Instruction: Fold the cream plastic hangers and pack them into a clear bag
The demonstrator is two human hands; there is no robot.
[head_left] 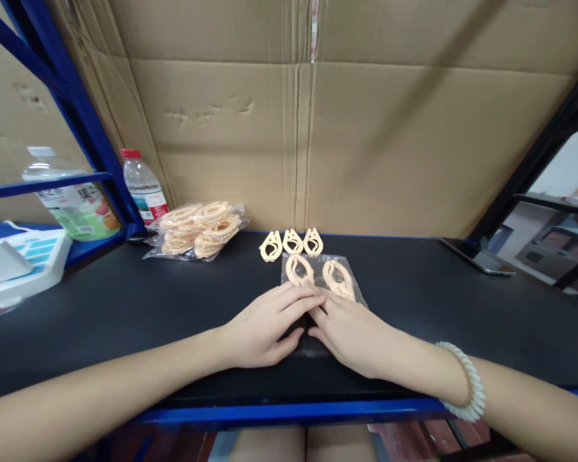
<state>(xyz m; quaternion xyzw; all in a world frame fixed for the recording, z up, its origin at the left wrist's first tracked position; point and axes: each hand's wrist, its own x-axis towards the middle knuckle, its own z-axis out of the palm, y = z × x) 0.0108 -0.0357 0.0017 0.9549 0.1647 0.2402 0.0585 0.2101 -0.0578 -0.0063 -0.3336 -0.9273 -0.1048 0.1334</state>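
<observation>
My left hand (272, 324) lies on a clear plastic bag (313, 350), its fingers stretched out. From the other side my right hand (351, 330) rests on the same bag, fingers extended, and the fingertips of both hands meet and overlap. Inside the bag, just beyond my fingers, are a cream-coloured looped plastic piece (298, 268) on the left and a similar looped piece (340, 277) on the right. My hands cover the middle of the bag. Behind it stand three loose cream pieces in a row: a left one (266, 251), a middle one (288, 244) and a right one (319, 246).
A bagged pile of cream pieces (200, 228) lies at the back left, near a red-capped bottle (144, 186). Further left are a larger bottle (77, 205) and a white-and-blue device (24, 263). A phone-like slab (479, 258) lies back right. Cardboard (390, 147) walls the table's back.
</observation>
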